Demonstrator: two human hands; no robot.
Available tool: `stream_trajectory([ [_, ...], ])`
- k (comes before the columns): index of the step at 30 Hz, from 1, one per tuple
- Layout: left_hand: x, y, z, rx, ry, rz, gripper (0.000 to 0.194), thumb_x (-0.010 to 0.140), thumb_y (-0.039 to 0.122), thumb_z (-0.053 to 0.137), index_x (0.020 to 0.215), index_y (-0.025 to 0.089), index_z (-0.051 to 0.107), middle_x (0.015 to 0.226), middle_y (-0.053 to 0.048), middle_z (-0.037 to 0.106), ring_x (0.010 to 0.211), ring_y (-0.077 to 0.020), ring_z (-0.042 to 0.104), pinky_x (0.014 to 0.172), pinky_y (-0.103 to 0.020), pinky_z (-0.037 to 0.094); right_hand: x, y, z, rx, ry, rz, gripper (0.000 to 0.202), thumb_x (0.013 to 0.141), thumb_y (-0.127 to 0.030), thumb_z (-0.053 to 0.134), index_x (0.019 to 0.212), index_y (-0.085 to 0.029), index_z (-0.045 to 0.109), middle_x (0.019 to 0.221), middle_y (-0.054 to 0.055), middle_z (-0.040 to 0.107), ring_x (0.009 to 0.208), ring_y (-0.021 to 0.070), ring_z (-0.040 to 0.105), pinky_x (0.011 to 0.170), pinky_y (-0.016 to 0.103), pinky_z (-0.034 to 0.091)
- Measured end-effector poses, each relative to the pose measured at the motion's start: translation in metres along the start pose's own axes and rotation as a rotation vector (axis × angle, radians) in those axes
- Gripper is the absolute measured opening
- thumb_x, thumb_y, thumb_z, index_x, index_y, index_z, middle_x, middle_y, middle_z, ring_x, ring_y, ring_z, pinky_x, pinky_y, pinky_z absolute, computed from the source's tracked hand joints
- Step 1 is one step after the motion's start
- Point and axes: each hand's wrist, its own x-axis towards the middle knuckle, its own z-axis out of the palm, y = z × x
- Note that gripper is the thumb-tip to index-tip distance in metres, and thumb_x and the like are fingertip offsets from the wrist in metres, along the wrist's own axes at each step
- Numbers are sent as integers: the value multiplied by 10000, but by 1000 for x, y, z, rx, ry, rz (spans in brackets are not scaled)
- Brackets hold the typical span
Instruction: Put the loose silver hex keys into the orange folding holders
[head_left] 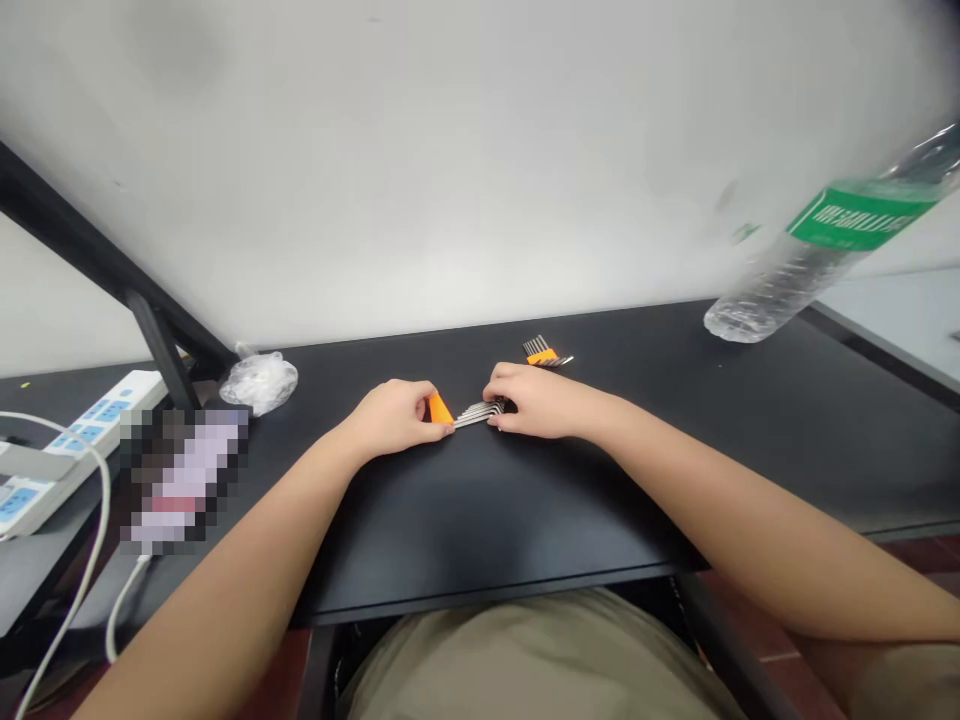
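Observation:
Between thumb and fingers, my left hand [394, 417] pinches an orange plastic holder [439, 409] low over the black desk. Several silver hex keys [474, 413] run from the holder toward the right. My right hand [536, 402] is closed around their bent ends, so those ends are partly hidden by its fingers. Just behind my right hand lies a second orange holder [543, 356] with several dark metal pieces in it; some look like drill bits or keys, too small to tell.
A crumpled clear plastic bag [261, 382] lies at the back left. Beside it are a blurred-out phone [187, 475] with a white cable [105, 500] and a white power strip [90, 440]. A clear bottle [780, 275] with a green label stands at the right rear. The wall [450, 170] borders the desk [465, 530].

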Motion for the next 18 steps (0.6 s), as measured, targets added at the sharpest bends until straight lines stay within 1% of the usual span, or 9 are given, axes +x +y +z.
stream_trajectory([
  [3,-1,1,-1,-14,10,12,318,727,530,733,767,233,628,673,23,631,580,-151,535,521,-273,322,0,-2,2,-36,33,0,159,903,-252,641,1030,-196,717,1067,91,621,822,197,588,720,304,438],
  [6,-2,-3,-3,-46,69,57,282,787,502,688,784,222,661,710,10,637,606,-146,543,561,-272,369,-3,-5,0,-74,86,-36,141,907,-244,638,1016,-196,715,1068,95,607,885,217,580,767,316,440],
  [8,-1,-8,-5,-42,141,82,257,824,471,656,874,223,702,759,0,651,643,-150,561,614,-275,412,-6,-7,-2,-100,97,-86,125,915,-241,632,992,-199,722,1071,98,601,939,233,575,810,329,439],
  [9,0,-11,-5,-30,177,86,270,829,456,654,954,225,719,786,-4,657,662,-155,570,643,-280,432,-6,-8,-3,-114,90,-115,121,917,-233,628,980,-199,726,1067,100,600,956,239,572,828,335,438],
  [11,2,-18,-4,-2,227,83,385,809,417,677,1139,223,715,825,-14,661,693,-169,583,686,-291,461,-6,-12,-1,-150,66,-164,123,912,-202,619,963,-193,731,1043,107,602,956,244,567,849,347,435],
  [13,4,-24,-1,10,241,96,500,801,359,677,1280,215,673,865,-27,660,733,-183,598,716,-297,482,-4,-16,4,-191,56,-180,125,899,-167,605,937,-178,723,1009,113,602,926,242,563,837,349,433],
  [15,6,-27,2,29,251,104,558,799,308,670,1348,214,640,892,-38,659,773,-196,611,729,-300,491,-2,-23,10,-230,65,-168,120,883,-136,583,892,-166,699,988,118,602,889,236,558,802,343,431],
  [18,6,-26,4,28,262,97,563,812,284,662,1370,220,626,913,-43,661,807,-204,622,742,-305,498,-1,-31,14,-240,86,-125,106,844,-100,575,823,-166,655,962,118,610,835,221,554,744,326,424],
])
